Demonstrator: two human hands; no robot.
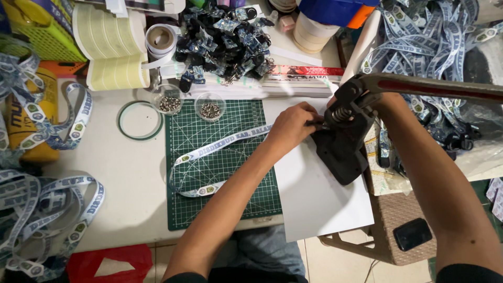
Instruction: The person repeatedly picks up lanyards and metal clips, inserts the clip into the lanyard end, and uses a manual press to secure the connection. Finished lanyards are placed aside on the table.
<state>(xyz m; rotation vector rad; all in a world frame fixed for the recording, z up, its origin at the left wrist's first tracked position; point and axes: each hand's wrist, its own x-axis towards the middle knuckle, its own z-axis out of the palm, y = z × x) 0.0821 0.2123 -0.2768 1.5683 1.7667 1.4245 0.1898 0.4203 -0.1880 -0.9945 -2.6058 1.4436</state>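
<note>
A white-and-blue printed lanyard [220, 144] lies looped across a green cutting mat [209, 209]. My left hand [291, 126] pinches one end of it at the jaws of a black hand press [340, 152], which stands on a white sheet [319, 204]. The press's long lever [445, 88], marked with a red stripe, reaches out to the right. My right hand [390, 102] sits right behind the press head, under the lever. Most of that hand is hidden, so its grip cannot be made out.
Two clear cups of small metal pieces [169, 102] [210, 108] stand at the mat's far edge, beside a thin ring [139, 120]. Tape rolls [112, 47], black clips [225, 36] and lanyard heaps [47, 204] [424, 42] crowd the table. A phone [412, 234] lies on a wicker stool.
</note>
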